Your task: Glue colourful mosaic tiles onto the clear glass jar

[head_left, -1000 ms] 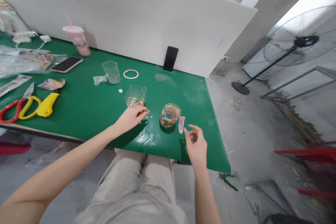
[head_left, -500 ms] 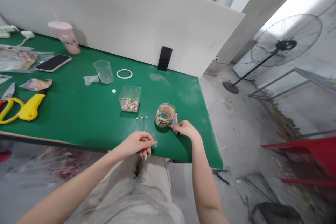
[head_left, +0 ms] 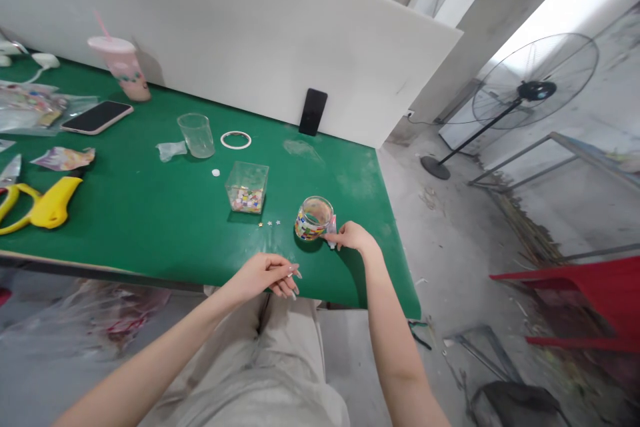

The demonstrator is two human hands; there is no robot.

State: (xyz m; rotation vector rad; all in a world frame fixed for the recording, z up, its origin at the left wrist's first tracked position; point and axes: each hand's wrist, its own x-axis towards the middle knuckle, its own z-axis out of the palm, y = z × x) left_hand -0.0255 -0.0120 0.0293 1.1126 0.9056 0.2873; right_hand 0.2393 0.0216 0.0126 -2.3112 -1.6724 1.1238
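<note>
In the head view, the right hand (head_left: 354, 237) rests on the green surface (head_left: 150, 213), close to its right end. Its grip is closed on the near end of a small pink tube (head_left: 332, 223). The tube lies flat, touching or just beside the right side of a little glass jar (head_left: 313, 218) with colored pieces stuck on it. The tube's long side points away from the person, toward the white wall. Most of it is hidden by the fingers and the jar.

The left hand (head_left: 263, 275) hangs at the front edge of the surface, nearer to the person than the jar and to its left. Its fingertips are pressed together, and I cannot tell if something tiny is between them. So the right hand is the one at the tube, and the left hand is near but apart from it.

A few tiny stars (head_left: 270, 223) lie between the jar and a clear box (head_left: 247, 187) of colored bits.
</note>
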